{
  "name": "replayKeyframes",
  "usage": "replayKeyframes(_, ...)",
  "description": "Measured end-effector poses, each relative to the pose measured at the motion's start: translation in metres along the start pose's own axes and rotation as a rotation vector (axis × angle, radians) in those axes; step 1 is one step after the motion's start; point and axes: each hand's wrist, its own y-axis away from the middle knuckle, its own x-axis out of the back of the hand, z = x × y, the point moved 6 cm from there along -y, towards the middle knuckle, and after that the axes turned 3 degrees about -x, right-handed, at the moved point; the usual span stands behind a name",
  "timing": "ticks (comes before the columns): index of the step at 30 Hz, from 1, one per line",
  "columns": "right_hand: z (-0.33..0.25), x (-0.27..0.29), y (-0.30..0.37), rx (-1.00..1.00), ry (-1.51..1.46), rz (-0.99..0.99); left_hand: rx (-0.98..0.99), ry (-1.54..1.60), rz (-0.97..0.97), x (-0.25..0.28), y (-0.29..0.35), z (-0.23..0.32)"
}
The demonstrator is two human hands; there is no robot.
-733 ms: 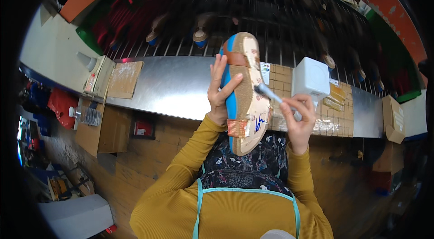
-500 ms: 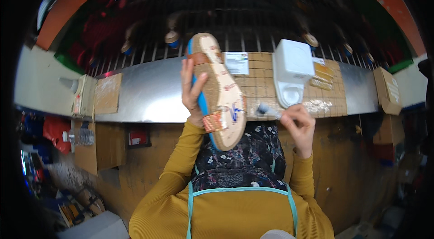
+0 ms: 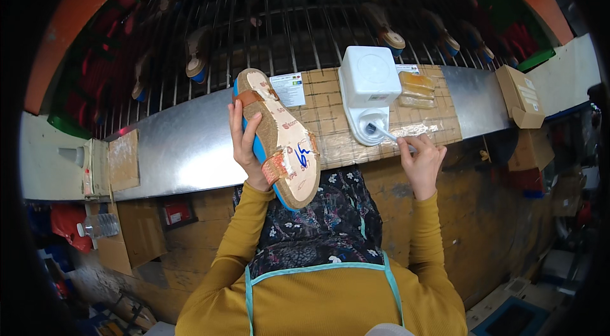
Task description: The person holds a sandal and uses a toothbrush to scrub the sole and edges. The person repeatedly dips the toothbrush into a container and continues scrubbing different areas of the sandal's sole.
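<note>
In my left hand [image 3: 244, 145] is a sandal [image 3: 279, 139], held tilted with its underside toward me, my fingers wrapped over its left edge. The underside is pale with blue pen marks, the rim is cork-brown and blue shows along the left side. Brown and orange-patterned straps fold over onto it. My right hand [image 3: 420, 161] pinches the pale handle of a brush [image 3: 385, 134]. The dark brush tip is inside the round cup of a white plastic dispenser [image 3: 370, 75], which has a square tank behind the cup.
A cardboard sheet [image 3: 330, 104] covers part of the metal ledge [image 3: 184, 145]. Amber blocks [image 3: 416, 90] lie right of the dispenser, a printed card [image 3: 288, 89] to its left. Behind runs a roller rack [image 3: 279, 37] carrying several shoes. Cardboard boxes [image 3: 518, 97] stand at the sides.
The brush has moved from in front of the dispenser up into its cup. My view has shifted, and the sandal stays in my left hand.
</note>
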Motion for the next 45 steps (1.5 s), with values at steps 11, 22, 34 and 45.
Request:
replayKeyframes(11,-0.086,0.019,0.011,-0.092,-0.978,-0.230,0.008,-0.048,0.100,-0.003,-0.026,-0.001)
replayKeyframes(22,-0.132,0.005,0.023,0.006,-0.943,-0.147,-0.038,-0.271,0.176,0.022,-0.025,-0.008)
replayKeyframes(34,-0.150,0.005,0.015,0.120,-0.718,-0.043,-0.069,-0.361,0.159,0.038,-0.027,-0.009)
replayKeyframes(45,-0.153,-0.002,0.002,0.179,-0.792,0.030,-0.040,-0.336,0.178,0.040,-0.030,-0.010)
